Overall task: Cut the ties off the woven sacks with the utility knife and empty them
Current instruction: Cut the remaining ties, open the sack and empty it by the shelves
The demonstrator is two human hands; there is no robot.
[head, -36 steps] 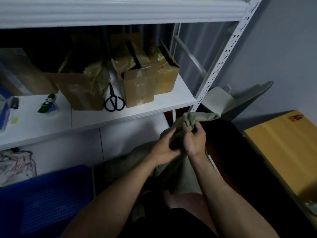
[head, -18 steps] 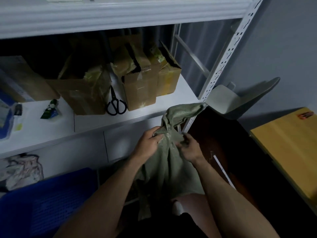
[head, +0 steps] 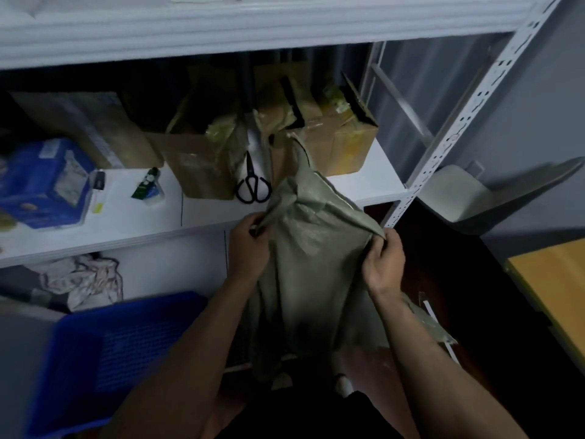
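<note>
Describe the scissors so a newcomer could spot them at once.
Find the white metal shelf's middle board. In the gap between two brown cardboard boxes, just left of the raised grey-green woven sack, lie black scissors. Their two looped handles face the front edge; nothing else nearby has loops.

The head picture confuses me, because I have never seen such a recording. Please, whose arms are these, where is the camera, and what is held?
There is no machine here. A person wears a camera on the head, and it looks forward and down, so the two bare arms are that person's own. The left hand and the right hand each pinch the upper edge of a green woven sack, which hangs between them. Behind it is a white shelf with cardboard boxes, black scissors and a blue package. A blue crate stands lower left. Each grip holds only the sack.
</note>
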